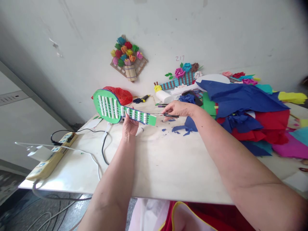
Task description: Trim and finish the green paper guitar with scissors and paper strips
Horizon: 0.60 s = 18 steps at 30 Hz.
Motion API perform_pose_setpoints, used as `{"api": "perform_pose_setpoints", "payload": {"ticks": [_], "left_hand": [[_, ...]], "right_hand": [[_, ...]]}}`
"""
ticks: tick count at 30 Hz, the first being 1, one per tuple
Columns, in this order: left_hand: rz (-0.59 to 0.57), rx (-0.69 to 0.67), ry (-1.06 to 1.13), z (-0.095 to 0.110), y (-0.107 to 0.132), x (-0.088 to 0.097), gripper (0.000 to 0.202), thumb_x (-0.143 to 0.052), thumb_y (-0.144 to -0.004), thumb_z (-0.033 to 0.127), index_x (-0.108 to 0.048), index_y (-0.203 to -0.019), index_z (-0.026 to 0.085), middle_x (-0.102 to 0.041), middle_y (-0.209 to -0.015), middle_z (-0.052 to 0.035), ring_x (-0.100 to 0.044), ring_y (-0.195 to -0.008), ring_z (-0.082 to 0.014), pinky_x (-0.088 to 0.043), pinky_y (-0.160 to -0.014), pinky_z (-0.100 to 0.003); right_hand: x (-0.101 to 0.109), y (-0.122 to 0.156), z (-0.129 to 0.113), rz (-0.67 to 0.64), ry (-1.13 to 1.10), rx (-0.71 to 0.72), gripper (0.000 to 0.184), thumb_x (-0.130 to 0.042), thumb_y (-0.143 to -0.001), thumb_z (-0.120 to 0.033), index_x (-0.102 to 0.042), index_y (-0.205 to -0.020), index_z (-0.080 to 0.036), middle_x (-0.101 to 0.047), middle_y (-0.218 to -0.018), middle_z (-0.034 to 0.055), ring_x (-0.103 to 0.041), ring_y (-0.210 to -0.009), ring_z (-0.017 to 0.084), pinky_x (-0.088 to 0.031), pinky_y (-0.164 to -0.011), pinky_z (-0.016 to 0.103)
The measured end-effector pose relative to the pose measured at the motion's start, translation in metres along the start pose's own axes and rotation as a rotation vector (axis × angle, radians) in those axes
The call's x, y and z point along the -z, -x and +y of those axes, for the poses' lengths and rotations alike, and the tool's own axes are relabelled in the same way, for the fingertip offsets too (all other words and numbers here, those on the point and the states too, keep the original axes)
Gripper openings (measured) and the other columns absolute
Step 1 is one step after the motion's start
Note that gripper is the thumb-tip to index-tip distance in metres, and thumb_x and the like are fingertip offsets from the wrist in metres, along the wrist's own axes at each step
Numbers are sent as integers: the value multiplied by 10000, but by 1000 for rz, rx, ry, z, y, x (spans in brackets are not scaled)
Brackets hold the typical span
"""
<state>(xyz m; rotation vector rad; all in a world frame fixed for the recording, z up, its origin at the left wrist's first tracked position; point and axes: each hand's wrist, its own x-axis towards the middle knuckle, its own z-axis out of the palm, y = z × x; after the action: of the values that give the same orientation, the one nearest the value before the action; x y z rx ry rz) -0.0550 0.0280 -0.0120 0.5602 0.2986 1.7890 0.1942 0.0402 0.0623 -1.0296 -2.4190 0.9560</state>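
Observation:
A green toy guitar (108, 107) with white bars, thin strings and a blue edge is held up over the table. My left hand (130, 126) grips its neck from below, fingers wrapped round it. In my right hand (179, 109) is a pair of scissors (173, 115) with dark handles. Its thin blades reach left to the guitar's head end; whether they touch it I cannot tell. Under the right hand lie blue paper scraps (186, 128) and small blue bits.
A pile of coloured paper (243, 96) covers the table's right side. Behind the guitar are red crinkled material (122, 95) and yellow-black pliers (141, 99). A power strip (54, 155) with cords lies at left. Paper flowers (126, 51) hang on the wall.

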Motion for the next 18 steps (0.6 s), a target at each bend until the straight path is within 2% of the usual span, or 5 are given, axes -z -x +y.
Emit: {"api": "perform_pose_setpoints", "payload": {"ticks": [7, 11, 18], "left_hand": [[3, -14, 18, 2, 1, -2, 325, -323, -915, 231, -547, -1151, 216, -668, -994, -36, -626, -872, -98, -469, -796, -224], [-12, -23, 25, 3, 1, 0, 325, -313, -919, 224, -565, -1125, 218, -672, -979, -29, -627, -863, -90, -468, -797, -217], [-3, -29, 39, 3, 0, 1, 332, -318, -916, 221, -548, -1155, 222, -662, -1012, -36, -620, -894, -97, -459, -829, -228]], "right_hand": [[1, 4, -10, 27, 84, 15, 449, -658, -580, -331, -649, -989, -144, -615, -692, -5, -462, -552, 67, -321, -526, 201], [2, 8, -21, 76, 266, 29, 369, -611, -615, -270, -652, -971, -180, -643, -712, -6, -466, -556, 74, -307, -528, 204], [3, 13, -36, 163, 556, 31, 340, -620, -624, -346, -668, -944, -240, -639, -711, -14, -487, -593, 97, -289, -550, 221]]}}
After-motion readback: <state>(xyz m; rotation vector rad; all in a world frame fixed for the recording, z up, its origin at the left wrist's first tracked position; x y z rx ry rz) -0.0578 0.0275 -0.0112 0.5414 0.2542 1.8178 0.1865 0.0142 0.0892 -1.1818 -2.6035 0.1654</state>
